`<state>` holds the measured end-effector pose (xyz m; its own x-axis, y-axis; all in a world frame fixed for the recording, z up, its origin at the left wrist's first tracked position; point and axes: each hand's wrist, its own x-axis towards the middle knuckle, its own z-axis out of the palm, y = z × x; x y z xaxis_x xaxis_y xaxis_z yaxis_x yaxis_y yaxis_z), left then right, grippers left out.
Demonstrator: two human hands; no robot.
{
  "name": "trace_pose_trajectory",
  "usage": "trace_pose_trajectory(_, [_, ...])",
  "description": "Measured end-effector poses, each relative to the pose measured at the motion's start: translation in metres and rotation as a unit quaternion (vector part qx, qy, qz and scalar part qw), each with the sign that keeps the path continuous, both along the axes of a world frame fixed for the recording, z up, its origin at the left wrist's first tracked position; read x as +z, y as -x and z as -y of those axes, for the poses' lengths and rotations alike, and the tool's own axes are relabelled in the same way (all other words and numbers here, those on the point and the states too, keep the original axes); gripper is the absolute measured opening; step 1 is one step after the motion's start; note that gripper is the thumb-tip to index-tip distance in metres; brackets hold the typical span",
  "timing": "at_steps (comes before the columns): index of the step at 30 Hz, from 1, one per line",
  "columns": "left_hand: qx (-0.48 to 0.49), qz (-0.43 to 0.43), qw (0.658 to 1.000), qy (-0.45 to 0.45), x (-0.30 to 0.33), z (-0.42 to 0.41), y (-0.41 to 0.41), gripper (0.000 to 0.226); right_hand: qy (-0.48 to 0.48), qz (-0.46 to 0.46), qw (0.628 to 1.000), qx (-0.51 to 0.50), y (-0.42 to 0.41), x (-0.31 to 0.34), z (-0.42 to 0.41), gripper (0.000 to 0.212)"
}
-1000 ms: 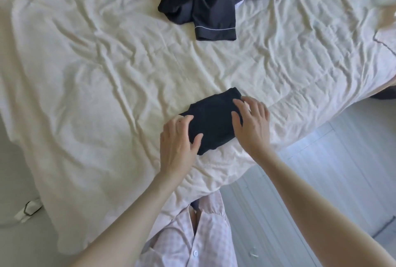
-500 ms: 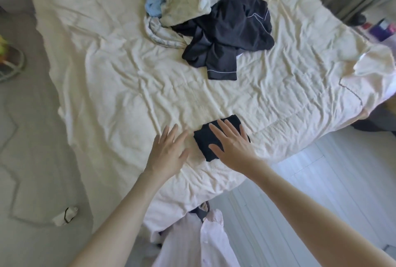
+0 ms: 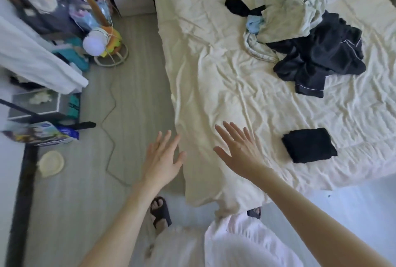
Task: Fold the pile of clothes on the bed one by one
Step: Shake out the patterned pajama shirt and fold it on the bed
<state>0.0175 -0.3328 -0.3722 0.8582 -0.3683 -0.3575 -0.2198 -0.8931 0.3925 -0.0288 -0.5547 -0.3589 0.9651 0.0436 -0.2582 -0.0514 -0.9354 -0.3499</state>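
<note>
A small folded black garment (image 3: 308, 144) lies near the front edge of the cream-sheeted bed (image 3: 214, 86). Farther back on the bed is the pile of clothes (image 3: 300, 30): a dark navy piped piece, a pale green one, a light blue one and a black one. My right hand (image 3: 239, 151) hovers flat with spread fingers over the sheet, left of the folded garment and apart from it. Over the bed's left edge, my left hand (image 3: 164, 157) is open too, fingers straight. Neither hand holds anything.
Grey floor runs along the bed's left side, with a cable (image 3: 111, 133) trailing over it. Cluttered shelves and a white round stand (image 3: 111, 52) are at the far left, a round pale lid (image 3: 50, 163) on the floor. My slippered foot (image 3: 159, 213) stands by the bed corner.
Both hands have left the folded black garment and moved left, spread open. The view has swung left, so the floor and shelves now show and the garment lies to the right.
</note>
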Motion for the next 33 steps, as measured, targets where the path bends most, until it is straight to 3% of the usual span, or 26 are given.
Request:
trace_pose_trajectory(6, [0.001, 0.005, 0.999, -0.032, 0.033, -0.123, -0.019, 0.057, -0.042, -0.006, 0.999, -0.013, -0.023, 0.005, -0.119, 0.062])
trace_pose_trajectory(13, [0.036, -0.001, 0.999, -0.009, 0.046, -0.173, -0.066, 0.058, -0.025, -0.008, 1.0, 0.012, -0.079, 0.014, -0.172, 0.062])
trace_pose_trajectory(23, [0.03, 0.039, 0.999, -0.017, 0.031, -0.157, -0.211, 0.061, -0.037, 0.029, 0.999, -0.01, -0.235, 0.011, -0.145, 0.063])
trace_pose_trajectory(33, [0.036, 0.03, 0.999, 0.027, 0.057, -0.107, -0.379, 0.058, -0.014, 0.029, 0.998, -0.06, -0.38, 0.03, -0.087, 0.068])
